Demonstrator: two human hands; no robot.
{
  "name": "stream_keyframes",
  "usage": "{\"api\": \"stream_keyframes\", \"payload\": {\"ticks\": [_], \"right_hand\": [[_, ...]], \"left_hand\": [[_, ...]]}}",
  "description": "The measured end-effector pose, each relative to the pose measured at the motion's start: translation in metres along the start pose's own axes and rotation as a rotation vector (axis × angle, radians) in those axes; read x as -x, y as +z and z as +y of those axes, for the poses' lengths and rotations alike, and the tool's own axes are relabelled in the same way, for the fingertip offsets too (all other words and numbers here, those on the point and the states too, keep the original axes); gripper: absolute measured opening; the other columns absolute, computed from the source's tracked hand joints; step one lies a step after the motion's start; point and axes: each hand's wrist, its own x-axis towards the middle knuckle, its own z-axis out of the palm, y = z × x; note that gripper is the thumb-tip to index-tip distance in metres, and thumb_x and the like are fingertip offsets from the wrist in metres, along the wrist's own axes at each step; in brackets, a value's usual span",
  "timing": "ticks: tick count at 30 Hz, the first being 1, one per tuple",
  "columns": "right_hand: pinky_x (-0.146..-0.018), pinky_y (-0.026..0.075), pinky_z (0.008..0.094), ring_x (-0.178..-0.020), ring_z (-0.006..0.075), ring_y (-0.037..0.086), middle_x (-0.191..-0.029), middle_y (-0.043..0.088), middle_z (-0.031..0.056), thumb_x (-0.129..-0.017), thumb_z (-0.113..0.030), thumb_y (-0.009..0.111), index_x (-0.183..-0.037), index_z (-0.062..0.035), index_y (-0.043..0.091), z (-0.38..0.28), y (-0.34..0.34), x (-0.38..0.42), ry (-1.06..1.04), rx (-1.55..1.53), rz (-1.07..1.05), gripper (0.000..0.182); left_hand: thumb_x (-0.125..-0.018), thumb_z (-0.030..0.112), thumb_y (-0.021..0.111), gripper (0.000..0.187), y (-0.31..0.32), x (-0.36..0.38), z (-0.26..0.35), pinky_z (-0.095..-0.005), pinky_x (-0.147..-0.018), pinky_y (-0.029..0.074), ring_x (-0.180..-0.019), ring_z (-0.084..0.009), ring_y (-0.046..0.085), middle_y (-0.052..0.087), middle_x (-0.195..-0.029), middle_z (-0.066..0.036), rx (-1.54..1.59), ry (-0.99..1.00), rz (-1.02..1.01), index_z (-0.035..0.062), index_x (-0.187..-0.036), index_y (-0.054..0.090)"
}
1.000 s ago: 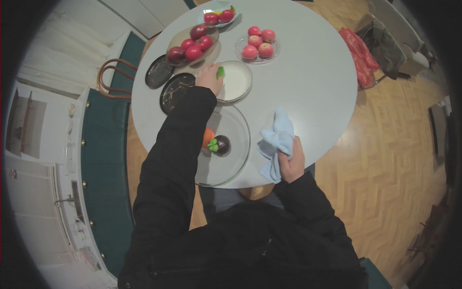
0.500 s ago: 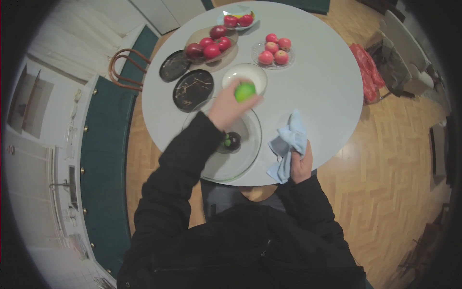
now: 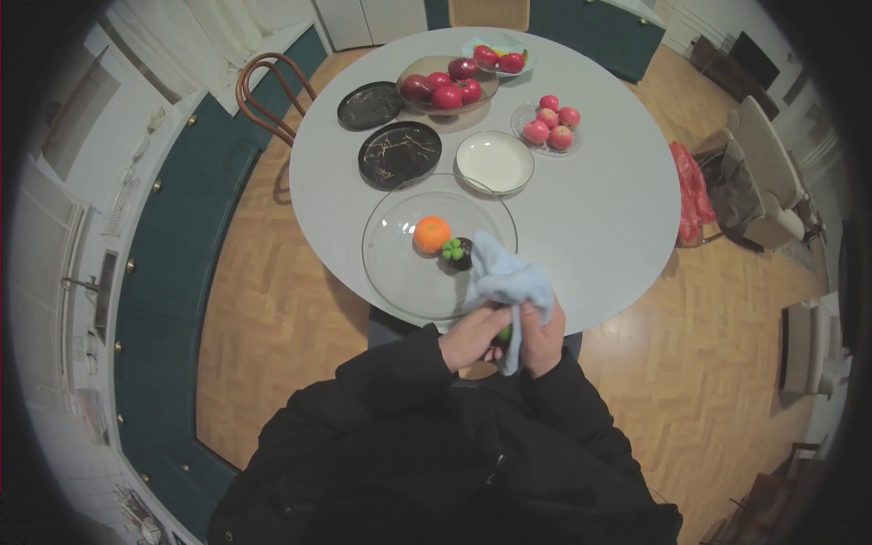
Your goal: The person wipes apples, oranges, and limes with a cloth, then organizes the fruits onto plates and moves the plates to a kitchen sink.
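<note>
Near the table's front edge, my left hand (image 3: 477, 338) is closed on a round green fruit (image 3: 503, 336), mostly hidden by fingers and cloth. My right hand (image 3: 545, 339) grips a light blue cloth (image 3: 509, 275) and presses it against the fruit, so both hands meet there. The cloth's upper folds overhang the rim of a large clear glass bowl (image 3: 377, 280). Inside that bowl lie an orange (image 3: 432, 234) and a dark purple fruit (image 3: 461, 255) with a green leafy top, which looks like a mangosteen. Beyond the bowl stands a white dish (image 3: 495, 162) with nothing in it.
Two black marbled plates (image 3: 400, 154) lie at the left. Farther back are a brownish glass bowl (image 3: 413, 98) of red fruits, a small dish (image 3: 516, 73) with red fruits, and a glass plate (image 3: 527, 136) of pinkish apples. Chairs stand around the table (image 3: 618, 218).
My left hand has brought the green fruit from over the white dish back towards me. The cloth in my right hand now meets it. The orange, hidden before by my arm, shows.
</note>
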Motion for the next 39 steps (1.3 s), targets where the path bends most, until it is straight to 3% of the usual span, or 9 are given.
{"api": "stream_keyframes", "payload": {"ticks": [3, 6, 9, 15, 18, 21, 27, 33, 39], "right_hand": [[-0.047, 0.044, 0.0326, -0.051, 0.0218, 0.055, -0.062, 0.053, 0.0084, -0.099, -0.046, 0.050, -0.085, -0.0058, 0.059, -0.026, 0.017, -0.006, 0.276, -0.284, 0.282, 0.044], [-0.083, 0.042, 0.0382, -0.094, 0.0247, 0.059, -0.100, 0.064, 0.0129, -0.103, -0.057, 0.032, -0.112, -0.0092, 0.063, -0.038, 0.021, 0.005, 0.527, -0.139, 0.199, 0.058], [-0.080, 0.044, 0.0330, -0.091, 0.0143, 0.055, -0.095, 0.063, 0.0063, -0.102, -0.059, 0.040, -0.111, -0.0109, 0.062, -0.012, 0.037, 0.026, 0.330, -0.175, 0.091, 0.054], [-0.112, 0.030, 0.0501, -0.132, 0.0387, 0.038, -0.141, 0.037, 0.0241, -0.100, -0.046, 0.047, -0.154, -0.0095, 0.033, -0.014, 0.036, 0.023, -0.137, 0.120, -0.160, 0.067], [-0.118, 0.029, 0.0460, -0.140, 0.0326, 0.036, -0.150, 0.038, 0.0197, -0.094, -0.026, 0.046, -0.150, -0.0041, 0.033, -0.005, 0.030, 0.013, -0.045, -0.026, -0.050, 0.061], [-0.121, 0.028, 0.0386, -0.143, 0.0286, 0.037, -0.155, 0.037, 0.0160, -0.102, -0.017, 0.036, -0.153, -0.0044, 0.032, -0.024, 0.016, -0.004, 0.094, -0.012, -0.020, 0.053], [-0.083, 0.050, 0.0284, -0.092, 0.0141, 0.062, -0.094, 0.064, 0.0061, -0.105, -0.037, 0.044, -0.110, -0.0086, 0.064, -0.035, 0.014, -0.004, 0.698, -0.482, 0.226, 0.035], [-0.106, 0.040, 0.0380, -0.120, 0.0261, 0.055, -0.128, 0.058, 0.0167, -0.106, -0.044, 0.041, -0.137, -0.0031, 0.050, -0.003, 0.001, 0.006, 0.387, -0.055, -0.093, 0.052], [-0.087, 0.047, 0.0368, -0.098, 0.0273, 0.062, -0.106, 0.065, 0.0117, -0.087, -0.012, 0.056, -0.112, -0.0068, 0.062, 0.010, -0.012, -0.001, 0.214, 0.158, -0.073, 0.027]], "left_hand": [[-0.102, 0.040, 0.046, 0.033, 0.007, 0.008, 0.005, -0.0271, -0.061, 0.044, -0.059, -0.0132, 0.049, 0.045, -0.069, -0.006, 0.032, 0.098, -0.020, 0.0098, -0.089, 0.042], [-0.098, 0.028, 0.056, 0.034, 0.007, 0.006, 0.002, -0.0302, -0.098, 0.037, -0.108, -0.0161, 0.050, 0.053, -0.113, -0.008, 0.026, 0.389, 0.171, 0.0070, -0.122, 0.045], [-0.100, 0.035, 0.052, 0.034, -0.007, -0.003, 0.007, -0.0288, -0.098, 0.041, -0.110, -0.0162, 0.056, 0.062, -0.123, -0.004, 0.146, 0.288, 0.351, 0.0206, -0.132, 0.053], [-0.098, 0.011, 0.043, 0.017, -0.012, -0.014, 0.021, -0.0256, -0.065, 0.033, -0.071, -0.0087, 0.030, 0.032, -0.078, 0.006, 0.312, 0.566, 0.154, 0.0200, -0.085, 0.035], [-0.098, 0.022, 0.049, 0.017, -0.004, -0.009, 0.003, -0.0269, -0.074, 0.046, -0.086, -0.0128, 0.053, 0.058, -0.097, -0.003, 0.121, 0.455, 0.263, 0.0149, -0.112, 0.053], [-0.099, 0.020, 0.050, 0.039, 0.004, -0.001, -0.009, -0.0315, -0.101, 0.040, -0.118, -0.0200, 0.053, 0.058, -0.124, -0.011, -0.105, 0.504, 0.260, 0.0061, -0.136, 0.051], [-0.089, 0.018, 0.061, 0.041, 0.004, -0.011, -0.021, -0.0360, -0.071, 0.045, -0.087, -0.0225, 0.055, 0.049, -0.105, -0.004, -0.567, 0.602, 0.252, 0.0095, -0.128, 0.053], [-0.085, 0.025, 0.062, 0.045, -0.020, -0.015, -0.014, -0.0484, -0.061, 0.047, -0.078, -0.0396, 0.060, 0.046, -0.123, -0.012, -0.876, 0.359, 0.236, 0.0080, -0.124, 0.049], [-0.087, 0.034, 0.062, 0.034, -0.062, -0.012, -0.011, -0.0396, -0.077, 0.047, -0.099, -0.0257, 0.060, 0.059, -0.111, -0.005, -0.788, 0.382, 0.322, 0.0155, -0.116, 0.061]]}}
